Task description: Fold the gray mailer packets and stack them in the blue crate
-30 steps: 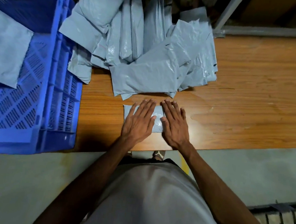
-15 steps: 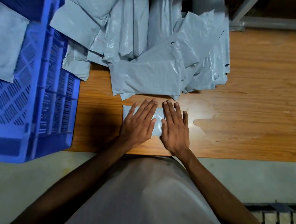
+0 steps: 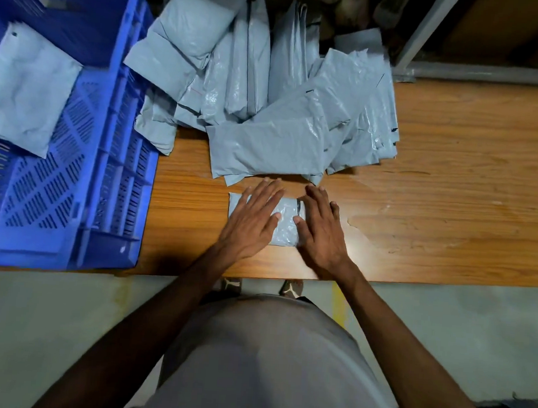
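Pale floor nearest, then wooden table [image 3: 453, 191] edge. Left hand [image 3: 250, 221] and right hand [image 3: 321, 229] lie flat, fingers straight and slightly spread, pressing folded gray packet [image 3: 287, 225] onto wood. Behind: loose mailer pile [image 3: 268, 108]. Far left: blue crate [image 3: 105, 160] holding one folded mailer [image 3: 24, 91].

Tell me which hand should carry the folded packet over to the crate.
Probably the left hand. It lies flat on the folded packet on the side nearer the blue crate, which sits to the left. The right hand would have to cross over.
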`<state>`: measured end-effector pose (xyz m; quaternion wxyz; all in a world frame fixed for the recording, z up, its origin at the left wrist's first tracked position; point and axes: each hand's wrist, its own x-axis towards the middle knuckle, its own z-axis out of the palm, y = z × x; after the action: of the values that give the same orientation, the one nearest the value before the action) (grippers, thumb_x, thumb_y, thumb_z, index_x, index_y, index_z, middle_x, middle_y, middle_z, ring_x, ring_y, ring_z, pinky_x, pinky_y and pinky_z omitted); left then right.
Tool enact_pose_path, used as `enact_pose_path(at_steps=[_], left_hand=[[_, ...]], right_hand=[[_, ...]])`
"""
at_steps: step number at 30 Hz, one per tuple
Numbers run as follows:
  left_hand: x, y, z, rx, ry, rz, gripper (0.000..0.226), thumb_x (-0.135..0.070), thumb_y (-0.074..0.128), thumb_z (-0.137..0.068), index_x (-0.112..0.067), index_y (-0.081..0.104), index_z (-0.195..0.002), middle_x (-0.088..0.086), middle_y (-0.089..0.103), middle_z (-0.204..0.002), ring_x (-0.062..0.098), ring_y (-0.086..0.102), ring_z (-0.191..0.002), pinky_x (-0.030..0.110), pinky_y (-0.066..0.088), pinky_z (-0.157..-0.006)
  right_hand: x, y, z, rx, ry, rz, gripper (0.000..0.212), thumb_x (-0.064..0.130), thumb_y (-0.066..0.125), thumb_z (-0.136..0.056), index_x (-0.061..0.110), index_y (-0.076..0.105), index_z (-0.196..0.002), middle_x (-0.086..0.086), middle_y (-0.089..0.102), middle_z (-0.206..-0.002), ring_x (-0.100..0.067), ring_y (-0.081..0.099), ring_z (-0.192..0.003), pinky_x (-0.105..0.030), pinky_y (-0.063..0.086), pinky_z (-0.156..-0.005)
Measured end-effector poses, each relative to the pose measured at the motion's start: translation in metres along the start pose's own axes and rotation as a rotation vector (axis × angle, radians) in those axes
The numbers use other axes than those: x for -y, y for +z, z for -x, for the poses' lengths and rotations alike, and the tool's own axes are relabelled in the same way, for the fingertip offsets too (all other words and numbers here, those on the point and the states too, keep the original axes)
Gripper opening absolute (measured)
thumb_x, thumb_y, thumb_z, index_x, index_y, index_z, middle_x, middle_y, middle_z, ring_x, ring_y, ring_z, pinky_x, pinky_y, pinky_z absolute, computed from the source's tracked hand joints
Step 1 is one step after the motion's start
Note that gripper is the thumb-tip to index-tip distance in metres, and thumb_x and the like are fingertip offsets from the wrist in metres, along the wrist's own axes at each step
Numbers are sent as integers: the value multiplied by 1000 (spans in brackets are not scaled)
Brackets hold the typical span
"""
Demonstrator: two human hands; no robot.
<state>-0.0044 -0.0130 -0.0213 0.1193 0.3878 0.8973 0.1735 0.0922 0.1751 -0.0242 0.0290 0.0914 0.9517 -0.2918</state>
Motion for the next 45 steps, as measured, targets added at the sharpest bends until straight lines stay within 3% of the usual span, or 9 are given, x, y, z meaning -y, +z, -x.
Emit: enact_pose_path(at_steps=[5,8,11,14,18,22,25,28,45], left_hand=[[10,-39,10,47,-81,-9,63,-41,55,-92,-26,46,-152,1,50,-153,20,32,-151,52,9,-128],[4,-60,11,-128,-7,-34,52,-37,68,-80,-24,63,-130,-1,64,-127,21,51,-129,49,18,-126],[-5,-62,19,-323,100,-62,39,-21,71,-74,-19,63,-112,1,62,-113,24,54,-117,48,30,-121],[-5,-39,39,-258,140,-37,42,-14,68,-73,-17,61,-114,5,60,-122,27,53,-123,47,34,-116],[5,-9,65,-125,86,87,40,-29,63,-82,-22,58,-122,0,52,-145,22,42,-144,52,23,-125],[3,-4,58,-219,-28,171,36,-28,48,-105,-16,56,-138,5,49,-153,19,35,-150,50,23,-126],[3,-1,37,-180,-79,56,54,-40,34,-111,-16,36,-160,3,31,-168,18,18,-159,45,15,-130],[3,7,23,-107,-87,-44,59,-43,25,-113,-14,26,-164,4,23,-172,17,11,-160,47,15,-129],[7,17,12,-123,-62,-99,60,-34,27,-110,-7,27,-163,7,23,-172,19,17,-160,48,16,-129]], right_hand=[[11,-41,-3,26,-48,50,42,40,72,-93,15,56,-124,-13,59,-141,-31,29,-156,-58,20,-123],[25,-58,2,-135,-125,85,47,23,84,-82,15,58,-119,-12,65,-133,-28,43,-148,-55,23,-122],[30,-57,11,-256,-201,204,61,7,86,-66,13,60,-121,-12,63,-125,-32,56,-131,-56,28,-119],[27,-36,24,-193,-197,226,67,3,83,-57,10,60,-120,-15,60,-121,-36,58,-119,-61,35,-115],[14,-11,48,-72,-153,82,61,18,59,-68,7,58,-128,-17,55,-131,-36,49,-127,-60,41,-109],[15,-6,42,-180,-141,91,41,25,51,-100,10,57,-138,-12,56,-138,-30,46,-139,-56,35,-115],[22,0,23,-173,-80,90,49,33,36,-111,12,44,-154,-10,46,-156,-27,35,-151,-51,26,-124],[22,11,11,-105,-59,166,55,38,25,-113,18,28,-164,-4,32,-169,-21,19,-159,-51,16,-128],[13,26,-1,-106,-44,247,55,32,28,-112,20,27,-165,4,26,-172,-17,19,-160,-51,14,-130]])
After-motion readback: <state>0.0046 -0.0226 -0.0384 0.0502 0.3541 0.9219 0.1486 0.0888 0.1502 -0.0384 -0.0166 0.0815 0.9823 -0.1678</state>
